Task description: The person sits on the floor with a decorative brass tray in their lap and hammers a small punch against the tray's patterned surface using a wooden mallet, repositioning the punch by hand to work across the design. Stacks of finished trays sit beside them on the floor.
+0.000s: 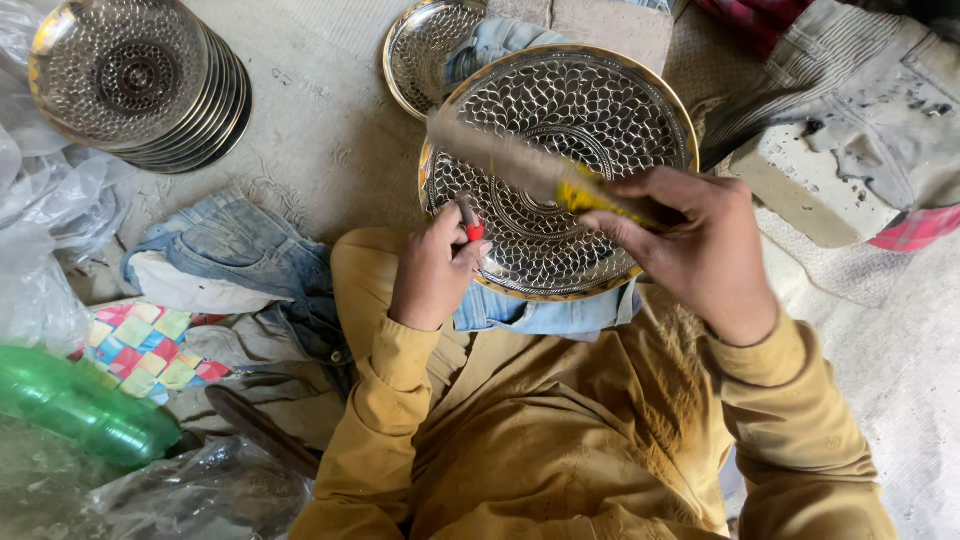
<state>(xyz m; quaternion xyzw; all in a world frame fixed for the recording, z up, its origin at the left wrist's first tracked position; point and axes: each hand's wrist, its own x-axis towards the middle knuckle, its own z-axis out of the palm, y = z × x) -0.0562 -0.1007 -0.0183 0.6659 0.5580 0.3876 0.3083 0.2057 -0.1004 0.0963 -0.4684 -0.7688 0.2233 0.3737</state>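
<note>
The left hand (432, 268) is closed around a small tool with a red handle (472, 228), and the tip of this tool touches the lower left part of a large round metal plate (590, 110) with an embossed pattern and a golden rim. The right hand (695, 245) is closed around a yellow-handled brush (530, 170), which is blurred and lies across the face of the plate, its bristles pointing to the upper left. The plate rests on a piece of blue denim cloth (540, 315) on the lap of the person, who wears mustard-yellow sleeves (390, 400). Just behind the plate, toward the top edge of the floor (320, 130), a second patterned plate (420, 50) lies partly hidden. In the top left corner of the floor there is a stack of similar plates (140, 80). On the left side more denim pieces (240, 250) lie near a colourful woven mat (150, 345), and a green plastic bottle (80, 405) lies at the left edge beside clear plastic bags (40, 200). At the right edge a pale block (810, 190) rests against grey cloth (880, 90).
</note>
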